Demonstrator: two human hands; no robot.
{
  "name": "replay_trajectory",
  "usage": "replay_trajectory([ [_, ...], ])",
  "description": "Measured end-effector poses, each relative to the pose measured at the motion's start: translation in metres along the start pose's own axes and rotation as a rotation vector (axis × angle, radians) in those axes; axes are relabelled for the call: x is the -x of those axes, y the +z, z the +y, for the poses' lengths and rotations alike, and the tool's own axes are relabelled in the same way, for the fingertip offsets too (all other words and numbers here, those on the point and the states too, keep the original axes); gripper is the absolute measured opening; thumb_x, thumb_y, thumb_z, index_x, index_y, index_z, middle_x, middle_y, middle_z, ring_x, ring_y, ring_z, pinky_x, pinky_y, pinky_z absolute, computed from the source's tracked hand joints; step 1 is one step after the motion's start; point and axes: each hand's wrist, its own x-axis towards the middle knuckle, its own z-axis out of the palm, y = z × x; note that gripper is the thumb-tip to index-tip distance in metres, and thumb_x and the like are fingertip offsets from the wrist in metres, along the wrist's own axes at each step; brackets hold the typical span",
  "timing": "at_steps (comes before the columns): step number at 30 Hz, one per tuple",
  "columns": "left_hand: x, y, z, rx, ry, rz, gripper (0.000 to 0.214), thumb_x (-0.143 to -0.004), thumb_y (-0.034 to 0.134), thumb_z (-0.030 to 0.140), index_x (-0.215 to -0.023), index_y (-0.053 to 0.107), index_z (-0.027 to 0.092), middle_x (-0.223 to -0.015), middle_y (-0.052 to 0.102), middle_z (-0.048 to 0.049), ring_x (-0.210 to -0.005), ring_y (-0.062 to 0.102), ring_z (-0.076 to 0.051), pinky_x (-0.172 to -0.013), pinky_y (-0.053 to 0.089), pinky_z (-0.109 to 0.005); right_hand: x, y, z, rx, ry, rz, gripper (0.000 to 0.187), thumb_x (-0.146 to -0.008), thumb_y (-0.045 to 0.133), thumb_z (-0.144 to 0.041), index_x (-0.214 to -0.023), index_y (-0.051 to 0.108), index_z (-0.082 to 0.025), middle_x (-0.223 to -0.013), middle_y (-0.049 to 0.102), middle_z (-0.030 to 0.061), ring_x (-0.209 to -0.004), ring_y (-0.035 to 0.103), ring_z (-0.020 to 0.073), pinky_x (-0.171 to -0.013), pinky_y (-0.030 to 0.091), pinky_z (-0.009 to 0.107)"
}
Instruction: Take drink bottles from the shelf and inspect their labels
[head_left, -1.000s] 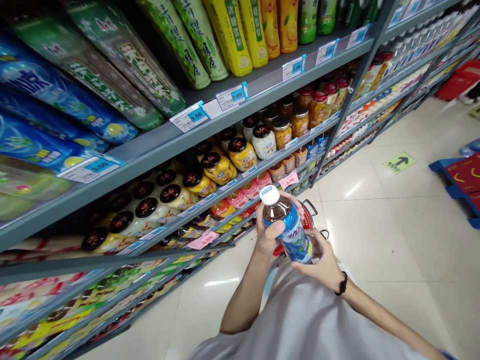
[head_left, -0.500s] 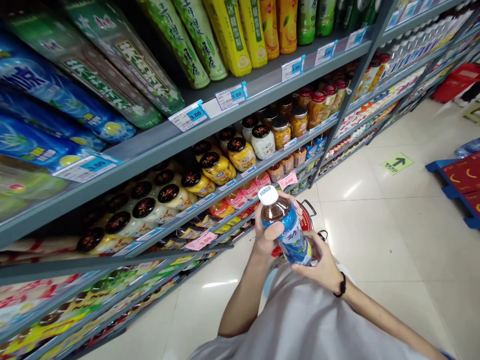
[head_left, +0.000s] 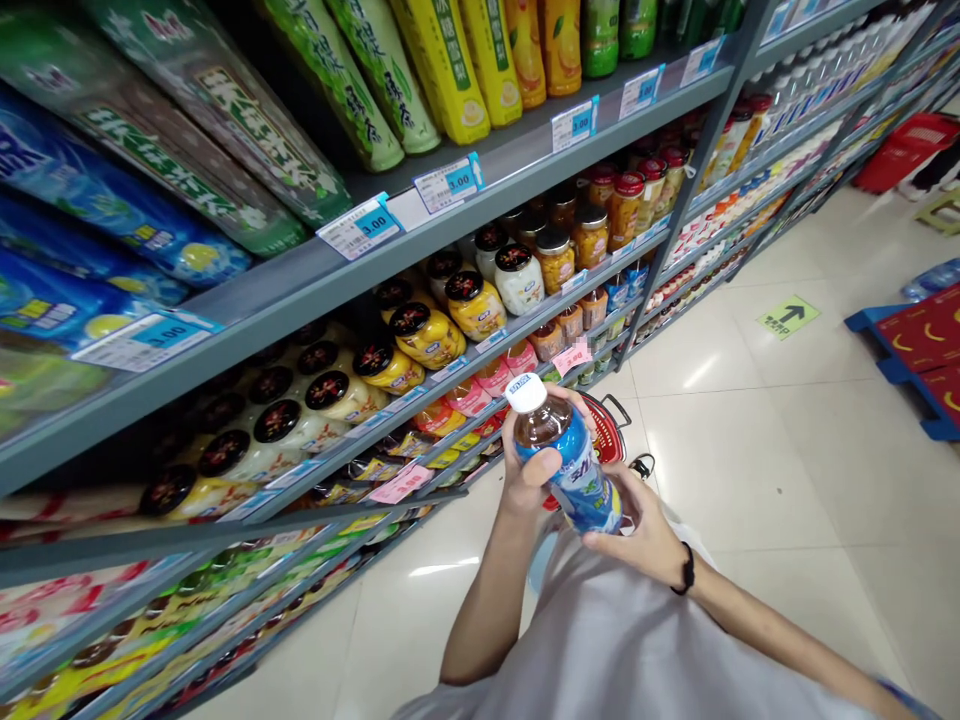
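Note:
Both hands hold one plastic bottle of brown drink [head_left: 589, 490], which has a white cap and a blue label and lies tilted in front of my torso. My left hand [head_left: 529, 470] wraps the upper part below the cap, its thumb across the label. Around the lower end curl the fingers of my right hand [head_left: 637, 525], with a dark band at that wrist. Similar blue-labelled bottles [head_left: 150, 225] stand on the upper shelf at the left, beside green-labelled bottles [head_left: 247, 130].
A grey shelf edge [head_left: 292, 285] with price tags runs diagonally across. Below it stand jars with black lids [head_left: 427, 335]. A red basket [head_left: 609, 430] is on the floor beyond the bottle. At the right are a blue pallet [head_left: 896, 365] and a green arrow floor sign [head_left: 787, 316].
My view has shifted slightly, so the shelves appear a little further left and higher. Both hands keep their hold on the bottle, with hardly any change in its tilt.

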Motion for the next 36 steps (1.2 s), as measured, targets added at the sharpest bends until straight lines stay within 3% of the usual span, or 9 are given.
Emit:
replay_trajectory([
  [12,0.009,-0.005,-0.015,-0.092,-0.08,-0.004,0.067,-0.064,0.079,0.061,-0.116,0.063,0.022,-0.105,0.067,-0.0121,-0.093,0.069,-0.032,-0.078,0.059,-0.045,0.007,-0.005,0.008,-0.027,-0.052,-0.007,0.062,-0.073,0.092,-0.046,-0.118,0.056,-0.024,-0.112,0.073,0.0068,-0.096,0.072,0.0226,-0.077,0.058,0.028],
  [16,0.003,0.004,-0.009,-0.003,-0.026,-0.029,0.059,-0.065,0.078,0.058,-0.11,0.063,0.023,-0.096,0.065,-0.0096,-0.085,0.068,-0.029,-0.072,0.059,-0.042,0.011,-0.009,0.008,0.164,-0.054,0.026,0.067,-0.072,0.091,-0.05,-0.123,0.057,-0.023,-0.105,0.073,0.0062,-0.084,0.071,0.0211,-0.065,0.055,0.027],
  [20,-0.009,0.012,0.003,0.09,0.028,-0.019,0.057,-0.06,0.078,0.058,-0.101,0.06,0.022,-0.078,0.056,-0.0028,-0.065,0.059,-0.019,-0.06,0.056,-0.034,0.013,-0.014,0.006,0.337,-0.043,-0.087,0.075,-0.079,0.085,-0.054,-0.138,0.052,-0.022,-0.1,0.072,0.007,-0.066,0.066,0.017,-0.049,0.045,0.025],
  [26,-0.008,-0.001,0.006,0.141,0.012,-0.076,0.059,-0.057,0.081,0.065,-0.085,0.052,0.022,-0.066,0.048,0.0015,-0.05,0.045,-0.012,-0.04,0.04,-0.024,0.016,-0.014,0.003,0.33,-0.042,-0.186,0.072,-0.086,0.079,-0.052,-0.14,0.041,-0.022,-0.102,0.072,0.0078,-0.071,0.067,0.0189,-0.055,0.047,0.028],
  [31,0.003,-0.007,0.011,0.185,0.052,-0.19,0.053,-0.061,0.081,0.061,-0.085,0.055,0.022,-0.066,0.051,-0.0001,-0.05,0.048,-0.014,-0.04,0.042,-0.025,0.011,-0.016,0.0,0.334,-0.062,-0.272,0.069,-0.084,0.082,-0.047,-0.134,0.041,-0.023,-0.099,0.07,0.0055,-0.071,0.064,0.0174,-0.055,0.043,0.027],
  [36,0.005,0.006,0.019,0.211,0.105,-0.213,0.049,-0.063,0.081,0.055,-0.088,0.058,0.02,-0.069,0.055,-0.0017,-0.054,0.052,-0.015,-0.044,0.047,-0.026,0.001,-0.023,-0.008,0.352,-0.108,-0.329,0.068,-0.081,0.083,-0.044,-0.131,0.041,-0.024,-0.102,0.07,0.0065,-0.077,0.064,0.0184,-0.057,0.044,0.026],
])
